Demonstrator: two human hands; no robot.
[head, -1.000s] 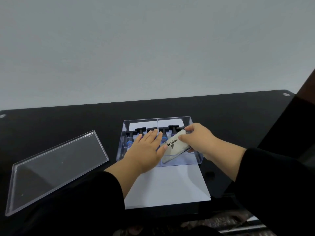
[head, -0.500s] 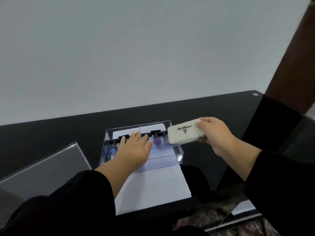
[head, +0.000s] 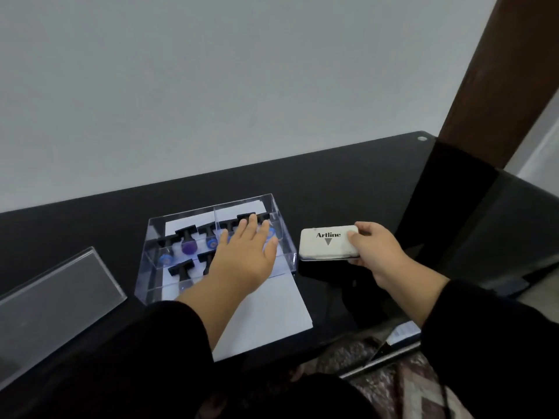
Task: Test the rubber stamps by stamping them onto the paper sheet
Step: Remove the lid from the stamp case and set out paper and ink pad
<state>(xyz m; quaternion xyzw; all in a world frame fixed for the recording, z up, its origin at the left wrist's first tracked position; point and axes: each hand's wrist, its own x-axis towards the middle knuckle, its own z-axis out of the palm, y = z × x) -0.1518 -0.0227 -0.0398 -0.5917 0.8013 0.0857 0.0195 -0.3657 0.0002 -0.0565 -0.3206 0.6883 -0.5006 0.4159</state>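
A clear acrylic box (head: pixel 152 267) stands on the far part of a white paper sheet (head: pixel 266 309) on the black table. Inside it are several black-handled rubber stamps (head: pixel 189 241) with blue and purple faces. My left hand (head: pixel 245 255) lies flat and open over the right half of the box, hiding some stamps. My right hand (head: pixel 375 254) grips a white Artline ink pad (head: pixel 328 241), closed, held just right of the box and low over the table.
The box's clear lid (head: pixel 54 293) lies on the black table (head: pixel 348 189) at the left. A brown wooden post (head: pixel 496 77) rises at the right. The near table edge runs below the paper, with patterned fabric (head: pixel 393 379) beneath.
My right hand has lifted the ink pad out of the box and carried it to the right of it. My left hand stayed flat on the box. The camera view shifted right.
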